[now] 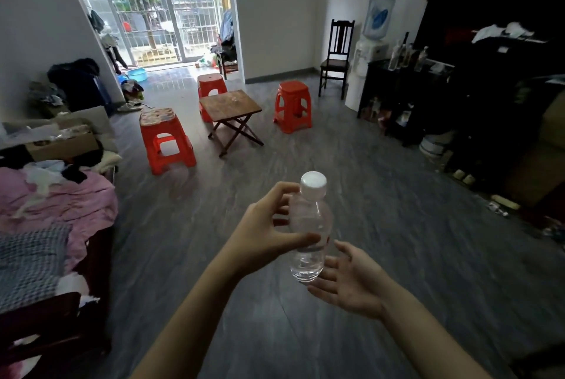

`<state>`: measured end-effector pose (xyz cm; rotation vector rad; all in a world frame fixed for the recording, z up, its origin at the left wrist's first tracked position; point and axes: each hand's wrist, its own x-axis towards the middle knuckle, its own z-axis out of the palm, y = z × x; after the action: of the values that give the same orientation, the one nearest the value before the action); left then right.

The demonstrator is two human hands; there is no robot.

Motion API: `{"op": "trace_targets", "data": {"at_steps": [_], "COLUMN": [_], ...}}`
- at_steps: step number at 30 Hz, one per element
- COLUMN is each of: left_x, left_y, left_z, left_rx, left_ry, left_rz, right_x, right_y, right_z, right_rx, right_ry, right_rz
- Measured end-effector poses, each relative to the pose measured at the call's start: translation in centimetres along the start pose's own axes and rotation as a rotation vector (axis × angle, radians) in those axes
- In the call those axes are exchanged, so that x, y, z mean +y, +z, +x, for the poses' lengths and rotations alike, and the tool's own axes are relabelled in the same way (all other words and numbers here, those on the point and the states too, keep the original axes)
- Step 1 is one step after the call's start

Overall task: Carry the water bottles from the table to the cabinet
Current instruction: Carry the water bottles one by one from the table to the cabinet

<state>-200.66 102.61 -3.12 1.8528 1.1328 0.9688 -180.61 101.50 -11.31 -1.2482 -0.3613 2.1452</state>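
Grey plank floor (pixel 382 195), small wooden desk (pixel 230 104) mid-room between three red stools (pixel 166 140). Left hand (pixel 263 235) fingers wrapped around clear water bottle (pixel 307 244), held upright over floor; right hand (pixel 351 280) fingers spread, just beside bottle base. Dark cabinet (pixel 397 88) at right.
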Motion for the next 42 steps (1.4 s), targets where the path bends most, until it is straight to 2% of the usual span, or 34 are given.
{"op": "trace_targets", "data": {"at_steps": [13, 25, 42], "left_x": [-3.1, -7.3, -15.5], "left_y": [2.8, 3.3, -2.2], "left_z": [23.8, 41.5, 70.0], "left_rx": [-0.139, -0.136, -0.259], "left_ry": [0.065, 0.052, 0.148], "left_rz": [0.003, -0.081, -0.052], "right_x": [-18.3, -33.7, -56.3], "right_y": [-5.4, -8.1, -5.8], "right_z": [9.5, 17.3, 34.5], "right_rx": [0.044, 0.075, 0.128], "right_ry": [-0.104, -0.124, -0.222], "right_rz": [0.105, 0.124, 0.202]}}
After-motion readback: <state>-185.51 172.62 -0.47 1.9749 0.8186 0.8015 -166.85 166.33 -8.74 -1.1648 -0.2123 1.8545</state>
